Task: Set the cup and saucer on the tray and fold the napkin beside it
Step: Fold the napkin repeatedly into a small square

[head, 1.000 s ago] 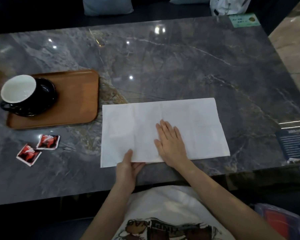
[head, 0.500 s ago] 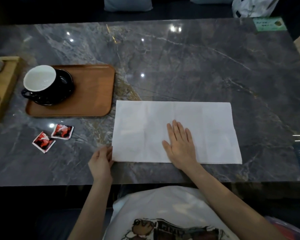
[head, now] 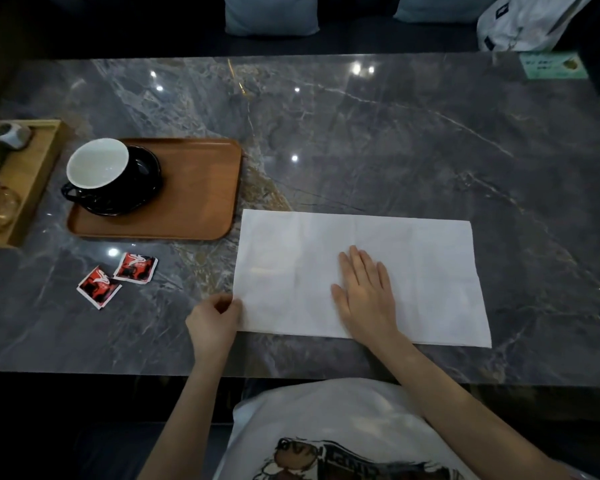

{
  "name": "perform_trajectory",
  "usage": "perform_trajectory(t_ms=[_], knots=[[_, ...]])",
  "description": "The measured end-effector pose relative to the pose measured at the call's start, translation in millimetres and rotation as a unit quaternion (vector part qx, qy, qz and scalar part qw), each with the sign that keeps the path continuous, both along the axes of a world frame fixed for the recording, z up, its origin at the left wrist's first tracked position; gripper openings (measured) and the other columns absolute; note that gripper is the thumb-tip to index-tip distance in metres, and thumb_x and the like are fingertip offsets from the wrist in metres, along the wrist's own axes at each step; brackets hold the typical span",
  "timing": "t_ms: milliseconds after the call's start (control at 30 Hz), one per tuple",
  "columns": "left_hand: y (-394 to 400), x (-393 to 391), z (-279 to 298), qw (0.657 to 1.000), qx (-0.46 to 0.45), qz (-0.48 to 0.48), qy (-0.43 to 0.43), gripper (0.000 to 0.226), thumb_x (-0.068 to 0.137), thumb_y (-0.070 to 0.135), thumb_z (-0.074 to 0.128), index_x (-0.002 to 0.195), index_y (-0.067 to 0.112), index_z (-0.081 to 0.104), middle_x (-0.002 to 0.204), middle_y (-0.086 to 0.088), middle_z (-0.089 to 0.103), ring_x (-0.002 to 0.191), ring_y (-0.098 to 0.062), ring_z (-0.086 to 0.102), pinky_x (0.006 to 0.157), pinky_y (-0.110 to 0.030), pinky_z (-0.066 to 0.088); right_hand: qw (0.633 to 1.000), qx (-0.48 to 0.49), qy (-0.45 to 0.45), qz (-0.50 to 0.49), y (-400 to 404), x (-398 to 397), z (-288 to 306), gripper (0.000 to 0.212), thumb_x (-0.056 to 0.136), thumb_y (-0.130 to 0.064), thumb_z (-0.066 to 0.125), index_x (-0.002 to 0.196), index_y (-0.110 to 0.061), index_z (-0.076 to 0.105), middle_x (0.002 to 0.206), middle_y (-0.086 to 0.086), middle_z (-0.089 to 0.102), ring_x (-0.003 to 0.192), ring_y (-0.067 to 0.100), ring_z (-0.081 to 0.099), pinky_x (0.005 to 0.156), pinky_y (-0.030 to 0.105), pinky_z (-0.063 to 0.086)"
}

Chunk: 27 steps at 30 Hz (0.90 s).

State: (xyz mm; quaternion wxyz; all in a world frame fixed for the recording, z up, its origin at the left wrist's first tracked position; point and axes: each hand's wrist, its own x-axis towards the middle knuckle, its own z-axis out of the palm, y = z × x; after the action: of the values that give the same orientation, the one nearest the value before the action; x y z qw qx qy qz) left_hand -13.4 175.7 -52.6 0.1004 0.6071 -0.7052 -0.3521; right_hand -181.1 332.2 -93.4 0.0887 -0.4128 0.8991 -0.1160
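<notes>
Nearest, the white napkin (head: 361,275) lies flat as a long creased rectangle on the glossy grey marble surface (head: 395,140). The right hand (head: 366,296) presses it with flat, straight fingers; the left hand (head: 215,322) has a narrow grip pinching its near left corner. Further left, the white-lined black cup (head: 97,168) on its black saucer (head: 142,188) sits at the left end of the rounded wooden tray (head: 201,188); the cup hides much of the saucer.

Two red sachets (head: 117,281) on marble table (head: 395,140); light wooden box (head: 28,174) at left edge; cushions (head: 271,10) behind.
</notes>
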Motion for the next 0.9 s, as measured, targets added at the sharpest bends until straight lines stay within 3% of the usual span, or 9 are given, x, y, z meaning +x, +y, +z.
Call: perform_trajectory(t_ms=[100,167,300,367,467,533,600,767,900], knots=[[-4.0,2.2,-0.4,1.000,0.022,0.001,-0.008,0.017,0.081,0.013,0.063,0.094,0.004,0.070,0.090,-0.016,0.071,0.084,-0.028,0.063,0.073,-0.028,0.042,1.000,0.016,-0.024,0.004,-1.6,-3.3,-4.4,0.058,0.096,-0.038,0.032,0.146,-0.016,0.014,0.157,0.005,0.014,0.145,0.020,0.008,0.116,0.038,-0.001],[-3.0,-0.9,1.8,0.998,-0.024,-0.017,-0.048,0.018,0.079,0.010,0.062,0.095,0.002,0.066,0.095,-0.019,0.067,0.089,-0.035,0.061,0.072,-0.034,0.044,0.999,0.038,-0.034,0.005,-0.9,-5.1,-8.1,0.061,0.096,-0.043,0.027,0.147,-0.019,0.004,0.158,0.002,0.004,0.145,0.016,-0.001,0.115,0.037,-0.007],[14.4,-33.4,1.2,0.953,-0.205,-0.213,-0.060,0.018,0.077,0.006,0.065,0.094,0.000,0.062,0.101,-0.024,0.061,0.094,-0.041,0.057,0.074,-0.045,0.048,0.999,0.018,-0.047,0.003,-0.3,-5.5,-8.7,0.058,0.097,-0.042,0.024,0.147,-0.020,0.007,0.158,0.000,0.005,0.145,0.016,0.000,0.115,0.036,-0.007],[29.5,-59.9,-5.0,0.917,-0.215,-0.334,-0.031,0.027,0.085,0.013,0.058,0.110,0.004,0.060,0.121,-0.021,0.059,0.112,-0.038,0.054,0.089,-0.044,0.047,0.995,-0.055,-0.085,-0.024,-2.1,-6.4,-4.5,0.052,0.096,-0.036,0.024,0.145,-0.018,0.021,0.155,0.002,0.021,0.143,0.017,0.013,0.116,0.035,0.000],[49.6,-96.5,-25.2,0.853,-0.180,-0.487,-0.052,0.049,0.098,0.029,0.027,0.143,0.012,0.024,0.154,-0.008,0.022,0.144,-0.024,0.014,0.117,-0.040,0.013,0.964,-0.191,-0.149,-0.110,-3.7,-11.0,2.7,0.043,0.095,-0.023,0.031,0.135,-0.010,0.042,0.140,0.009,0.048,0.130,0.020,0.043,0.111,0.031,0.025],[58.1,-116.0,-38.7,0.817,-0.181,-0.543,-0.067,0.053,0.098,0.033,0.018,0.146,0.015,0.006,0.157,-0.002,0.002,0.143,-0.017,-0.008,0.115,-0.037,-0.008,0.932,-0.259,-0.192,-0.166,-3.9,-15.6,7.5,0.041,0.094,-0.021,0.033,0.128,-0.009,0.051,0.129,0.009,0.058,0.117,0.016,0.054,0.104,0.026,0.036],[62.0,-131.0,-46.6,0.811,-0.174,-0.554,-0.066,0.054,0.098,0.033,0.019,0.146,0.016,0.003,0.156,-0.001,-0.003,0.141,-0.014,-0.014,0.112,-0.035,-0.016,0.919,-0.275,-0.207,-0.192,-5.7,-20.1,11.2,0.042,0.093,-0.023,0.032,0.129,-0.011,0.051,0.129,0.007,0.058,0.116,0.010,0.052,0.105,0.028,0.038],[60.6,-145.6,-58.0,0.819,-0.174,-0.540,-0.083,0.057,0.096,0.036,0.023,0.146,0.019,0.001,0.154,0.005,-0.008,0.140,-0.009,-0.017,0.113,-0.035,-0.016,0.978,-0.128,-0.116,-0.117,-14.7,-36.4,3.9,0.050,0.095,-0.027,0.024,0.142,-0.012,0.028,0.152,0.006,0.028,0.142,0.014,0.020,0.117,0.028,0.007],[60.3,-144.3,-58.7,0.824,-0.160,-0.538,-0.085,0.055,0.096,0.039,0.016,0.143,0.023,-0.006,0.151,0.008,-0.014,0.139,-0.008,-0.021,0.114,-0.035,-0.016,0.998,0.019,-0.026,-0.061,-5.6,-63.2,-12.9,0.052,0.099,-0.034,0.018,0.146,-0.022,0.000,0.158,0.000,0.001,0.141,0.010,-0.010,0.115,0.034,-0.008]])
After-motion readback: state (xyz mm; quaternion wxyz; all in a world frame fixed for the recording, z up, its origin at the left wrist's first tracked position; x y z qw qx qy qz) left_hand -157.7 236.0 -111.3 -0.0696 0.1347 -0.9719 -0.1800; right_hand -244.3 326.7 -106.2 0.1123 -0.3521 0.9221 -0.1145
